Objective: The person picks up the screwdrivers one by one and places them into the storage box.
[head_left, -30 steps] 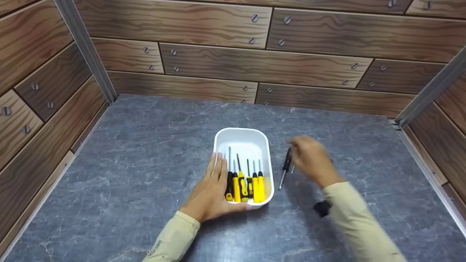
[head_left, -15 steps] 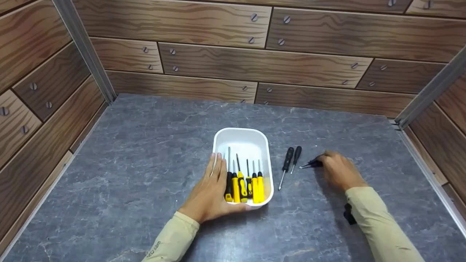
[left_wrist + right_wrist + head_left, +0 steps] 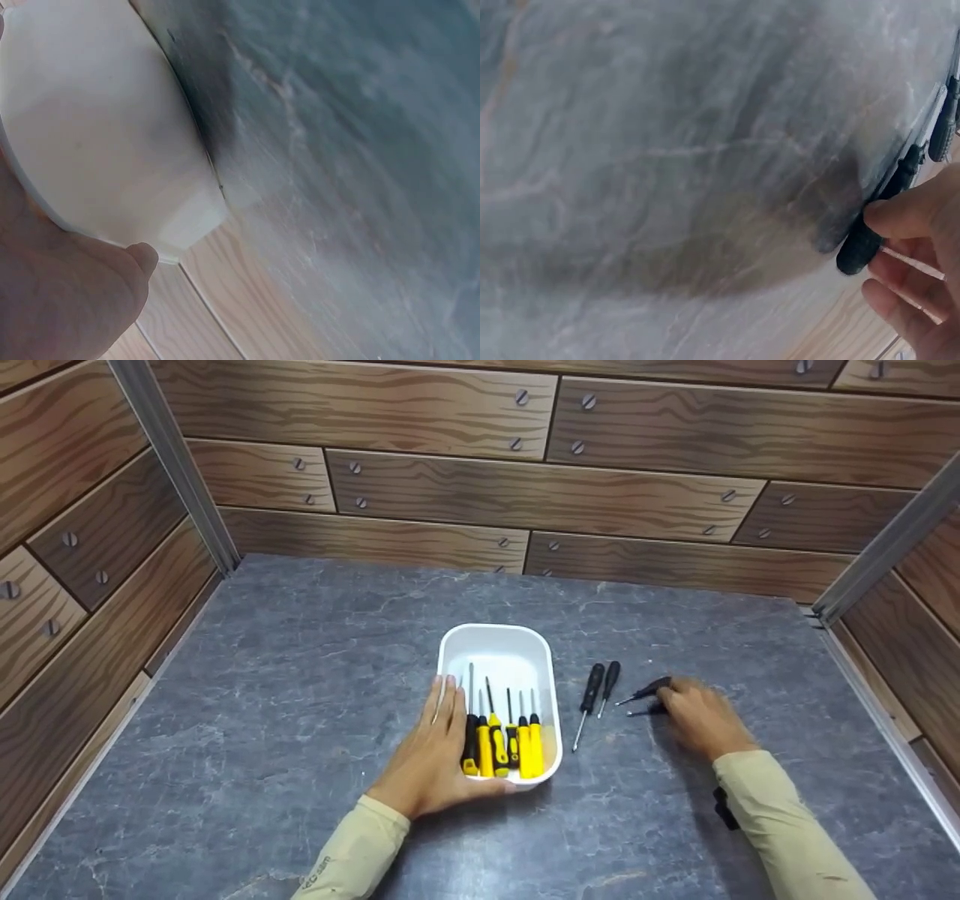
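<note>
A white plastic box (image 3: 496,642) stands before me, with several screwdrivers (image 3: 501,746), yellow and black, side by side in its near half. My left hand (image 3: 429,769) rests on the box, fingers straight along its left wall and thumb at the near edge; the left wrist view shows the thumb (image 3: 142,257) against the outer wall. Right of the box, my right hand (image 3: 701,716) pinches a black screwdriver (image 3: 861,244) by its handle, tip pointing left. Below that screwdriver is another dark, thin shape, partly behind the fingers; I cannot tell whether it is a second one.
Two black screwdrivers, a longer one (image 3: 592,690) and a shorter one (image 3: 611,682), lie on the grey marbled tabletop (image 3: 337,637) between the box and my right hand. Wood-patterned panels (image 3: 450,480) enclose the table at back and sides.
My right hand has moved right, away from the two black screwdrivers, and now pinches another black screwdriver, its handle slightly raised. The left hand and the box stay in place.
</note>
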The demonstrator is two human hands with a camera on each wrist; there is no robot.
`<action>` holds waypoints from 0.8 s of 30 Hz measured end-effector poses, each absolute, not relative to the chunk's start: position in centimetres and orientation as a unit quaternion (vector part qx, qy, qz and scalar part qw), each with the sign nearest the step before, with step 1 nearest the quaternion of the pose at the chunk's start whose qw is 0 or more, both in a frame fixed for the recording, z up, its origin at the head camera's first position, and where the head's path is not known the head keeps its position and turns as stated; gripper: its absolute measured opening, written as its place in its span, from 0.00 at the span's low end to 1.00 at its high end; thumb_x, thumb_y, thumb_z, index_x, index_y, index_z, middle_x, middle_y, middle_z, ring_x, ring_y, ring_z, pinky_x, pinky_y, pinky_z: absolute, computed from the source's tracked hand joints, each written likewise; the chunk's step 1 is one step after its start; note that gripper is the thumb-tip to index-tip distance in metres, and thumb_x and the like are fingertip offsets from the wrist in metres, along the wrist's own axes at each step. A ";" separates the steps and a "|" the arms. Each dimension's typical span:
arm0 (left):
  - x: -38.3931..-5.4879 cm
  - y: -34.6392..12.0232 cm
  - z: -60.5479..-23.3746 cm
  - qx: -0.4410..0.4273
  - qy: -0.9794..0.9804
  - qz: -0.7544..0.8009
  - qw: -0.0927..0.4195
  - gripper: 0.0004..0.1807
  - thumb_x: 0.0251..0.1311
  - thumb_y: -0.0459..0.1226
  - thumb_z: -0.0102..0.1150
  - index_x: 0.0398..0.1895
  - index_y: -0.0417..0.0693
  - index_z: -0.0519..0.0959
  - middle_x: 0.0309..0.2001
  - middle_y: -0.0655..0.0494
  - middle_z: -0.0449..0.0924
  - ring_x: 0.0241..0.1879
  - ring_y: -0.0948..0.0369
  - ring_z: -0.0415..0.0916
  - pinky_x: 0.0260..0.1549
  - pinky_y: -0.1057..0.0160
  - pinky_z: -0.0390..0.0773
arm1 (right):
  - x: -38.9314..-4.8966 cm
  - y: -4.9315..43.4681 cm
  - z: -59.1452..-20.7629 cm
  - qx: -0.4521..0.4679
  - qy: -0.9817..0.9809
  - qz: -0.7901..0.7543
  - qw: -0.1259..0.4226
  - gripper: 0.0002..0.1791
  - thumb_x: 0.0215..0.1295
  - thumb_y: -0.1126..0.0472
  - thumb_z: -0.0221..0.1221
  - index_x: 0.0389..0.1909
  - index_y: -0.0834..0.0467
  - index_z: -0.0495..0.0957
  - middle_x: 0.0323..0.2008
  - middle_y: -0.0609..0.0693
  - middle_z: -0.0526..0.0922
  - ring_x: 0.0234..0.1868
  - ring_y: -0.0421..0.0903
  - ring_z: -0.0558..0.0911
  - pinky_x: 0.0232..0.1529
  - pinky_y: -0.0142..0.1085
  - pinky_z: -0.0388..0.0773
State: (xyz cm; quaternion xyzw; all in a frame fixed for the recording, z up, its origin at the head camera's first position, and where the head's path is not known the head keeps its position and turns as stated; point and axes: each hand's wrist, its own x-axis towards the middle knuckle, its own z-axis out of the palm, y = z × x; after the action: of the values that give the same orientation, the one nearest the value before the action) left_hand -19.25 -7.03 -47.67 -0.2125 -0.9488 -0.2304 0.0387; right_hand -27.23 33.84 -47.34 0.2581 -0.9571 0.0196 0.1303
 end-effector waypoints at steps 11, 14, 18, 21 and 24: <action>-19.3 -7.0 -47.6 -0.210 -0.950 -0.231 0.028 0.79 0.41 0.83 0.52 0.80 0.33 0.42 0.81 0.40 0.29 0.80 0.47 0.27 0.74 0.49 0.48 | -25.1 33.4 -46.0 0.245 -0.961 0.070 0.112 0.09 0.57 0.73 0.67 0.39 0.65 0.82 0.36 0.60 0.82 0.37 0.64 0.82 0.39 0.60 0.81; -19.3 -7.1 -47.7 -0.212 -0.950 -0.228 0.039 0.78 0.41 0.83 0.52 0.80 0.31 0.43 0.80 0.37 0.32 0.80 0.46 0.29 0.74 0.48 0.49 | -24.5 32.4 -44.9 0.233 -0.958 0.119 0.118 0.10 0.60 0.74 0.65 0.43 0.66 0.83 0.38 0.60 0.83 0.38 0.62 0.83 0.40 0.59 0.82; -19.3 -7.2 -47.8 -0.212 -0.949 -0.227 0.043 0.79 0.41 0.83 0.52 0.79 0.31 0.44 0.80 0.36 0.35 0.80 0.45 0.30 0.74 0.48 0.49 | -23.9 30.3 -43.3 0.232 -0.948 0.177 0.125 0.12 0.59 0.75 0.66 0.45 0.67 0.83 0.38 0.59 0.85 0.36 0.57 0.85 0.38 0.52 0.85; -19.3 -7.2 -47.8 -0.211 -0.949 -0.232 0.039 0.78 0.41 0.83 0.52 0.79 0.31 0.45 0.80 0.37 0.34 0.80 0.45 0.30 0.74 0.47 0.50 | -23.6 28.4 -42.3 0.229 -0.936 0.240 0.121 0.13 0.58 0.75 0.66 0.44 0.67 0.81 0.36 0.57 0.87 0.34 0.51 0.86 0.36 0.45 0.86; -19.3 -7.1 -47.8 -0.210 -0.949 -0.232 0.033 0.78 0.41 0.83 0.52 0.80 0.32 0.44 0.81 0.39 0.32 0.80 0.45 0.29 0.74 0.47 0.51 | -23.4 26.4 -41.5 0.223 -0.918 0.311 0.105 0.13 0.59 0.75 0.67 0.44 0.66 0.79 0.34 0.56 0.87 0.32 0.47 0.86 0.36 0.38 0.86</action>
State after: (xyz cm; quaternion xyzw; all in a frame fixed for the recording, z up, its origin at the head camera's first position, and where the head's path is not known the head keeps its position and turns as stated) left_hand -19.28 -7.05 -47.75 -0.2099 -0.9493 -0.2315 0.0330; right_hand -23.39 26.45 -41.55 0.2232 -0.9177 0.3114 0.1051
